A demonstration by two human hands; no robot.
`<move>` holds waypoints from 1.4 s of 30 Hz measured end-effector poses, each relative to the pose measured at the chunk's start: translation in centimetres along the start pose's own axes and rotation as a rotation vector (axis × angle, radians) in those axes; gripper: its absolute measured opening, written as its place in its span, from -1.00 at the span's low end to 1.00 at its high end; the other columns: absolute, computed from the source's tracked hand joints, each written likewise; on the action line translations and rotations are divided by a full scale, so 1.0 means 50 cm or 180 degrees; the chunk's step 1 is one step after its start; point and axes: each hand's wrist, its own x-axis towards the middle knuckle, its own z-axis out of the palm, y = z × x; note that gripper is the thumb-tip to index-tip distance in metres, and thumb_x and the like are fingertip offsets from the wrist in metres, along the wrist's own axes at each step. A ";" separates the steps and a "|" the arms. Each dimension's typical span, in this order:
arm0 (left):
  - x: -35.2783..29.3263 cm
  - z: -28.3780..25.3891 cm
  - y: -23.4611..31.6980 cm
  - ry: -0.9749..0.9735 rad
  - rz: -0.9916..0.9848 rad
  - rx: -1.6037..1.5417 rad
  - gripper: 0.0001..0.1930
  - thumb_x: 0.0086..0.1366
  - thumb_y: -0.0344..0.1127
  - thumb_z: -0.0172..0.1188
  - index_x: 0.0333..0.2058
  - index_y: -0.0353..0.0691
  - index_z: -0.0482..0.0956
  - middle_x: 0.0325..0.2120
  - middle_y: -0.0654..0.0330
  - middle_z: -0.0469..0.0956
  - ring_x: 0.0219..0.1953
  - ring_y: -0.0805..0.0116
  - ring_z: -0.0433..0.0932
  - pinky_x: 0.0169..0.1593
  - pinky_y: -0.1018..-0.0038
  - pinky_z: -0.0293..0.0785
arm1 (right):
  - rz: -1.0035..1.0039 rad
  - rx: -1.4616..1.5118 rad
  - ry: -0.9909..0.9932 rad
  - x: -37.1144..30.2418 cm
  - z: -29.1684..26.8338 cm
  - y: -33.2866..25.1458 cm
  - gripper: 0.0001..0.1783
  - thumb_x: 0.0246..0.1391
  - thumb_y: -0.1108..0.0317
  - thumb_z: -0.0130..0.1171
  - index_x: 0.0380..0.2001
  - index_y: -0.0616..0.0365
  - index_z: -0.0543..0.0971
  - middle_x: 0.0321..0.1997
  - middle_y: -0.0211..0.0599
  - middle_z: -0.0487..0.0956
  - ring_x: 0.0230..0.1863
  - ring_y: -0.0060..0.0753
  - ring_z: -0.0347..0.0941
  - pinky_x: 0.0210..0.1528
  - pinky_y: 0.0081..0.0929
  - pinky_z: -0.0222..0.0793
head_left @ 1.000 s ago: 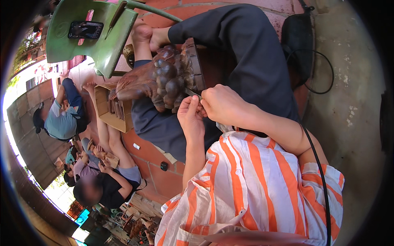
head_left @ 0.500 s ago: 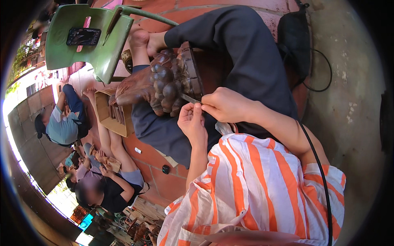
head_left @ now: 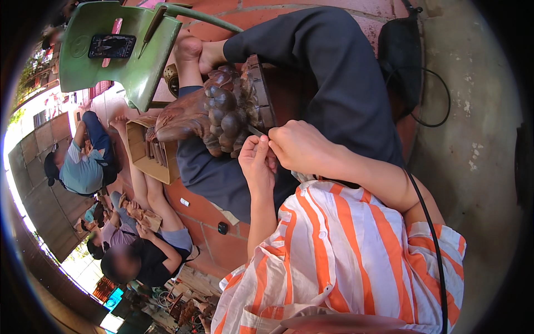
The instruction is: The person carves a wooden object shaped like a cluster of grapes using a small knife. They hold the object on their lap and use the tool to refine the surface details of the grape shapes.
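Observation:
A dark brown wood carving [head_left: 222, 114] with clustered round knobs lies tilted across my lap, its blocky edged base facing right. My right hand [head_left: 303, 147] is closed round a thin, flat, greyish tool [head_left: 255, 131], whose far end reaches in against the carving beside the knobs. Most of that tool is hidden by my fingers, so its exact kind is unclear. Just left of it, my left hand [head_left: 258, 167] is closed too, thumb and forefinger pinching at the tool close to the carving.
A green chair [head_left: 114, 55] at the upper left bears a phone [head_left: 112, 46] and a narrow tool. Beside my leg stands a cardboard box [head_left: 139, 158] holding several sticklike tools. People sit at the left; a black bag [head_left: 399, 61] lies at the upper right.
Both hands have shifted slightly left, toward the carving, and less of the thin tool shows between fingers and wood. The carving has barely moved.

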 end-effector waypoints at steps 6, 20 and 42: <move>-0.051 0.030 0.027 -0.0211 0.0625 -0.0028 -0.84 0.31 -0.35 0.23 -0.36 -0.30 0.47 -0.67 0.28 0.45 -0.77 0.66 0.25 -0.72 0.74 0.09 | -0.0523 0.0651 -0.0168 -0.036 -0.053 0.002 -0.76 0.09 0.39 0.05 -0.58 0.32 0.53 -0.65 0.08 0.49 -0.56 0.11 0.49 -0.48 -0.17 0.37; -0.001 0.008 0.008 -0.0062 -0.0014 -0.0066 -0.85 0.33 -0.36 0.19 -0.38 -0.23 0.43 -0.70 0.33 0.42 -0.79 0.65 0.23 -0.72 0.71 0.10 | -0.0233 0.0083 0.0001 0.000 -0.007 0.011 -0.81 -0.04 0.39 0.16 -0.62 0.26 0.59 -0.63 0.03 0.55 -0.54 0.08 0.54 -0.47 -0.15 0.44; -0.028 -0.004 -0.009 -0.0157 0.0283 -0.0063 -0.87 0.32 -0.42 0.18 -0.40 -0.25 0.43 -0.69 0.31 0.44 -0.76 0.65 0.28 -0.71 0.69 0.13 | -0.0379 0.0832 0.0017 -0.025 -0.010 0.013 -0.74 0.12 0.39 0.04 -0.58 0.33 0.51 -0.65 0.07 0.48 -0.59 0.06 0.47 -0.52 -0.21 0.32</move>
